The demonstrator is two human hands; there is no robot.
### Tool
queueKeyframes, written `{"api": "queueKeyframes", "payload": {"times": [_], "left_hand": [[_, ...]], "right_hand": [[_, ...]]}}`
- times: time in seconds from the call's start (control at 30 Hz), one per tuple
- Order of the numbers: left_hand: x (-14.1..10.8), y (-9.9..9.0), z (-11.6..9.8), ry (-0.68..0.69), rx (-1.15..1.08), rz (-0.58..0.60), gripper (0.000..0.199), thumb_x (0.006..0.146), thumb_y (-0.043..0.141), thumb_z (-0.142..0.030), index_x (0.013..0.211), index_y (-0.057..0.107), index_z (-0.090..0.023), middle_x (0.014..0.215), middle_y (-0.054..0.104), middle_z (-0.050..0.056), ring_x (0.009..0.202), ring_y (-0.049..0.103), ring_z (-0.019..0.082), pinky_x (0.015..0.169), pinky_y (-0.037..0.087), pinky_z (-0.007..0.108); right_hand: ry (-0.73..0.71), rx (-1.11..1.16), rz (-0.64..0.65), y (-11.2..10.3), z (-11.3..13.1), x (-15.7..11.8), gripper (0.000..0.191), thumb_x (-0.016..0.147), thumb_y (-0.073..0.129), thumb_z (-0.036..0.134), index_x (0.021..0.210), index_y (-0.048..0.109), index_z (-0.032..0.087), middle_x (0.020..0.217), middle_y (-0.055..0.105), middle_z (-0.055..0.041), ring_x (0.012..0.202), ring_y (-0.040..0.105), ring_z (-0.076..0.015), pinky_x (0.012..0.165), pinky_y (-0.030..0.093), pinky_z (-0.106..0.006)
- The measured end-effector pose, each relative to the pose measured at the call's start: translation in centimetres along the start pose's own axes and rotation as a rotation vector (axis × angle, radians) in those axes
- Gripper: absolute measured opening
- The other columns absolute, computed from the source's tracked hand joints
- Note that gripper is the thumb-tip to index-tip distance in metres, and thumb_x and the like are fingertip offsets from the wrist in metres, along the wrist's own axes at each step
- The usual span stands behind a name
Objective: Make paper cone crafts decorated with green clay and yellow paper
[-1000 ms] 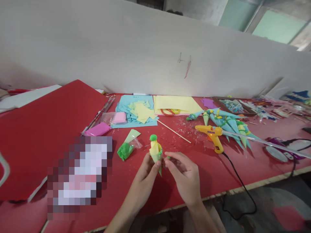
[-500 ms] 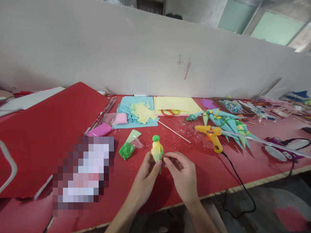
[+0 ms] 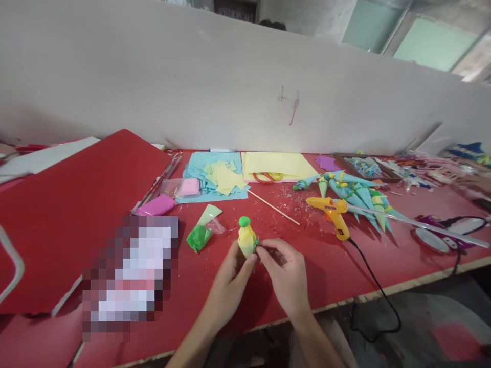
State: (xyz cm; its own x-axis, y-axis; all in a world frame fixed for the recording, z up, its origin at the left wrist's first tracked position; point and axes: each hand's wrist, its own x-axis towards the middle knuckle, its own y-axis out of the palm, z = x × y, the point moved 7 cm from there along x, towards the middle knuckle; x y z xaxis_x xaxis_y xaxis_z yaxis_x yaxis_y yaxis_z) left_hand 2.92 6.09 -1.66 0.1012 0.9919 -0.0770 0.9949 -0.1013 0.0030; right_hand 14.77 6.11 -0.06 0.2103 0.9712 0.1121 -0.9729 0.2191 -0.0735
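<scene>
A small pale yellow paper cone with a green ball on top stands point down between my hands. My left hand grips its lower part between thumb and fingers. At the cone's right side, the thumb and fingers of my right hand pinch together on a thin green strip that lies against the cone. To the left lies a plastic bag of green clay, with a pale green paper piece beside it.
A yellow glue gun lies at the right, its cord over the table edge. Behind it are several blue paper cones. Blue and yellow paper scraps, a thin stick and pink clay packs lie further back.
The cone has turned and tilted a little, its green ball shifting left and down. My right fingers have stayed at its right side, and the whole view has moved slightly.
</scene>
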Motion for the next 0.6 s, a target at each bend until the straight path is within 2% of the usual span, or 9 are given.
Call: {"api": "queueKeyframes", "payload": {"times": [0.23,0.4,0.53,0.6], "left_hand": [[0.1,-0.1,-0.2,0.019,-0.019,-0.013,0.027,0.076,0.053,-0.032,0.1,0.056,-0.02,0.096,0.063,0.002,0.095,0.056,0.019,0.085,0.042,0.027],[0.0,-0.9,0.0,-0.022,-0.079,-0.119,0.024,0.074,0.055,-0.037,0.089,0.057,-0.018,0.087,0.064,0.002,0.084,0.058,0.018,0.078,0.045,0.027],[-0.1,-1.5,0.5,-0.07,-0.174,-0.177,0.026,0.075,0.054,-0.039,0.089,0.058,-0.018,0.085,0.065,0.003,0.084,0.059,0.018,0.081,0.043,0.027],[0.0,-1.6,0.9,-0.084,-0.263,-0.168,0.026,0.075,0.054,-0.039,0.089,0.058,-0.017,0.082,0.065,0.002,0.081,0.059,0.018,0.079,0.044,0.028]], "right_hand": [[0.004,-0.001,0.002,-0.1,0.0,0.1,0.01,0.072,0.058,0.025,0.07,0.065,0.017,0.07,0.067,-0.0039,0.064,0.063,-0.0164,0.06,0.052,-0.025],[0.004,0.027,-0.016,-0.8,0.2,0.6,0.011,0.073,0.058,0.026,0.072,0.064,0.017,0.065,0.066,-0.0023,0.058,0.062,-0.0144,0.057,0.051,-0.024],[-0.073,-0.036,-0.032,-1.3,1.1,2.7,0.012,0.074,0.058,0.027,0.074,0.063,0.016,0.062,0.065,-0.0016,0.057,0.061,-0.0139,0.056,0.049,-0.023],[-0.173,-0.118,-0.001,-1.0,2.1,4.7,0.014,0.075,0.056,0.027,0.073,0.063,0.015,0.061,0.064,-0.001,0.056,0.06,-0.0137,0.057,0.048,-0.024]]}}
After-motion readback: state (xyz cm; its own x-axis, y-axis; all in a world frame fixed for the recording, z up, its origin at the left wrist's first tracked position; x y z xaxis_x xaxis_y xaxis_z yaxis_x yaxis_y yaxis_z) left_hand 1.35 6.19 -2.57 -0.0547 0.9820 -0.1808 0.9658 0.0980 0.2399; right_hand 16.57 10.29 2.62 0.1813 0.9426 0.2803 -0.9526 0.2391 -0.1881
